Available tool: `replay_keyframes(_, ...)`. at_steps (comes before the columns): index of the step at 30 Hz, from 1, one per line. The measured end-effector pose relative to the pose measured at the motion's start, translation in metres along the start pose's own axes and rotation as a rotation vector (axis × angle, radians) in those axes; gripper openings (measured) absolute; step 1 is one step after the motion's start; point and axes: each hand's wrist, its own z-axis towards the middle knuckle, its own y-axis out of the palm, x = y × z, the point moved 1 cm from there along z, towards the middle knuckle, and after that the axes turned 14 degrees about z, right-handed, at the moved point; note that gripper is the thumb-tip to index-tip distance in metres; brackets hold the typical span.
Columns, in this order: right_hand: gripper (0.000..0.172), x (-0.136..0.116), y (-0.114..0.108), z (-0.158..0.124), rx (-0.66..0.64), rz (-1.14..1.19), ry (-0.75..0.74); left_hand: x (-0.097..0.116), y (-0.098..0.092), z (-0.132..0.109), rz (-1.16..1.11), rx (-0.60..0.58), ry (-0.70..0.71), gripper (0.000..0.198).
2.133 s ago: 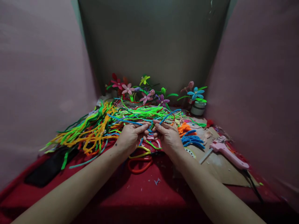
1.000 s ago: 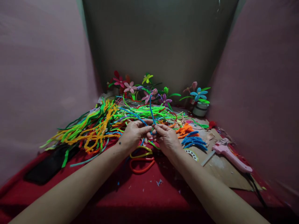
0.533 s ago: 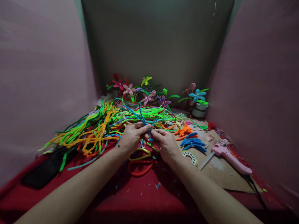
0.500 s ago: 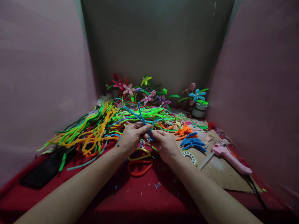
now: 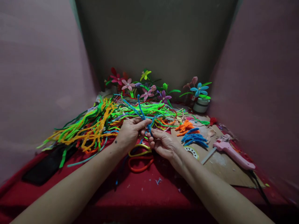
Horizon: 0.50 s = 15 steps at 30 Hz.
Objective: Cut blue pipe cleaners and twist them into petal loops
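Observation:
Blue pipe cleaners (image 5: 141,109) are pinched between my two hands above the middle of the table, their free ends sticking up and away from me. My left hand (image 5: 131,132) closes thumb and fingers on them from the left. Just below and to the right, my right hand (image 5: 163,142) grips their lower part, its fingers curled. The exact twist between the fingertips is partly hidden. Under the hands lie scissors (image 5: 141,164) with red and yellow handles. A heap of green pipe cleaners (image 5: 149,109) spreads behind the hands.
Yellow and orange pipe cleaners (image 5: 100,124) lie left, by a black phone (image 5: 42,169). On cardboard (image 5: 224,174) at right are bent blue pieces (image 5: 195,138), orange pieces (image 5: 185,127), a tape roll (image 5: 192,152) and a pink glue gun (image 5: 233,154). Pipe-cleaner flowers (image 5: 147,93) stand behind.
My right hand has turned, with more of its curled fingers showing below the blue pipe cleaners. Both hands still hold them. The whole view has shifted slightly.

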Motion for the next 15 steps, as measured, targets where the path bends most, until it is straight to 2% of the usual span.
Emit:
replay_keyframes(5, 0.004, 0.0012, -0.0002, -0.0023, 0.016, -0.055, -0.057, -0.0005, -0.0002, -0.0018, 0.067, 0.033, 0.026, 0.021)
replay_keyframes(11, 0.007, 0.0038, -0.0024, -0.0031, 0.004, 0.020, 0.075, -0.0009, -0.0027, -0.0018, -0.028, -0.022, 0.055, 0.019)
replay_keyframes(15, 0.012, 0.0049, -0.0026, -0.0024, 0.044, 0.062, 0.048, -0.0001, -0.0030, -0.0019, -0.003, -0.028, 0.066, 0.019)
